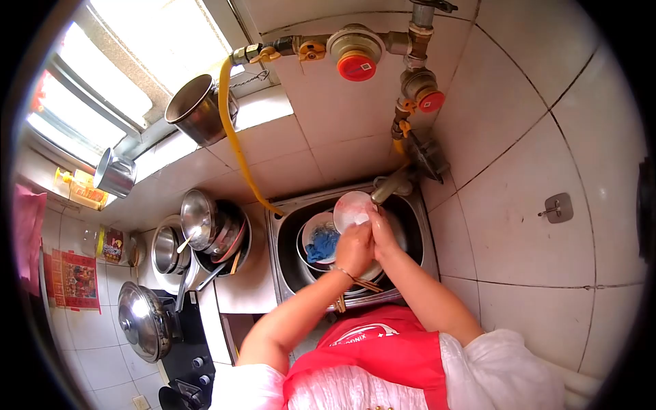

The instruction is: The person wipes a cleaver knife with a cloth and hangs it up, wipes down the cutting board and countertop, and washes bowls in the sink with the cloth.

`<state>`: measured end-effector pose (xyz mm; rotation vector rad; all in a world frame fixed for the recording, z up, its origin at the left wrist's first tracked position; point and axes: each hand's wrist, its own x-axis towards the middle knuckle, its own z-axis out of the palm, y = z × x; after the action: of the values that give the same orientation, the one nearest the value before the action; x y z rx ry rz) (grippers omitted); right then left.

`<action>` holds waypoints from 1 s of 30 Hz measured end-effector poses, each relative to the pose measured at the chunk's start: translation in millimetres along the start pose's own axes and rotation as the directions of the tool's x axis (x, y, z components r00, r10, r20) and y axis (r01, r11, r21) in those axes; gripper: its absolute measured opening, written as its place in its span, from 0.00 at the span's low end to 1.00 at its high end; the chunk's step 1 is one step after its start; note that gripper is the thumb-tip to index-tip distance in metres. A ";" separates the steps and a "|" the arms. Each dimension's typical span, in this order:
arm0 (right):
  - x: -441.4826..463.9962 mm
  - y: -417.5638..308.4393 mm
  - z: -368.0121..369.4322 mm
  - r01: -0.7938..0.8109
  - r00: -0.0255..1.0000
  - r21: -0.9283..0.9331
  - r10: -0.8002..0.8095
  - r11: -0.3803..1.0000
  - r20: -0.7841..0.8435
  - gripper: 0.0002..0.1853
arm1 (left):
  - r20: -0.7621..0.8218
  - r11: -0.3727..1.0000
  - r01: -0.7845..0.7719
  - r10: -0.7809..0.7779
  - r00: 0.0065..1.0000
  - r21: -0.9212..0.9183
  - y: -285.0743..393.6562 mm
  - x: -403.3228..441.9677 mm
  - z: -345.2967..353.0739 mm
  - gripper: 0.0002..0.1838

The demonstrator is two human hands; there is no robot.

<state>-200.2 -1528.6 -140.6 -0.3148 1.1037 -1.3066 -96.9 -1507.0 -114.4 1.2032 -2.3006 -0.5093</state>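
Note:
A white bowl (351, 206) with reddish markings is tipped up beneath the faucet (391, 187). At the bowl's lower rim, my left hand (355, 247) is closed with its fingers curled. My right hand (383, 234) presses against it and grips the bowl's right edge; part of its fingers is hidden. Just left of them, a blue cloth (322, 244) lies in dishes inside the metal sink (280, 273). Wooden chopsticks (369, 284) stick out toward the sink's front edge.
Stacked metal bowls (198, 215) and pans stand left of the sink. A lidded pan (142, 321) sits on the black stove (198, 348). A yellow hose (229, 130) runs down from the wall pipes. Along the windowsill stand a large pot (195, 109) and a metal cup (115, 173).

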 end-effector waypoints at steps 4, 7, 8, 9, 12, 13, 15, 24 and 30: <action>0.9 -16.2 -19.8 -0.105 0.981 0.047 0.095 0.993 0.169 0.20 | 0.059 0.952 -0.255 0.248 0.967 0.170 -19.4 -24.8 -19.5 0.16; -18.8 -27.3 -4.2 -0.171 0.967 -0.093 0.185 0.981 0.174 0.26 | 0.023 0.978 -0.197 0.196 0.980 0.062 -32.3 -27.8 -36.3 0.11; -25.0 -26.0 3.5 -0.222 0.964 -0.109 0.235 0.969 0.128 0.28 | 0.000 0.988 -0.138 0.138 0.990 -0.063 -37.4 -30.9 -28.5 0.09; -28.6 -25.7 7.8 -0.239 0.955 -0.128 0.257 0.963 0.147 0.28 | -0.021 0.980 -0.076 0.074 0.997 -0.183 -40.0 -32.0 -21.2 0.07; -31.6 -26.7 13.6 -0.308 0.929 -0.186 0.337 0.933 0.154 0.35 | 0.080 0.677 0.300 -0.337 0.938 -0.672 -42.3 -38.8 -12.6 0.12; -26.8 -24.0 14.6 -0.309 0.933 -0.234 0.342 0.922 0.115 0.32 | 0.159 0.415 0.362 -0.448 0.880 -0.835 -44.7 -42.1 -15.6 0.13; -17.9 -14.2 11.3 -0.289 0.950 -0.333 0.311 0.898 0.014 0.28 | 0.292 -0.183 0.229 -0.522 0.802 -0.956 -52.9 -55.0 -30.5 0.16; 51.4 49.5 -20.7 -0.157 0.979 -0.657 0.202 0.737 -0.006 0.20 | 0.212 -0.342 -0.106 -0.766 0.606 -0.934 -79.5 -259.9 -130.9 0.20; 80.8 82.6 -30.3 0.011 1.000 -0.991 -0.017 0.134 0.009 0.20 | -0.404 0.375 0.878 -0.883 0.240 -0.297 -127.9 -402.0 -176.9 0.13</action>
<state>-184.3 -1562.8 -253.9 -1.3524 1.8901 -0.3043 286.1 -1258.1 -139.2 2.2873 -0.9322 -0.4585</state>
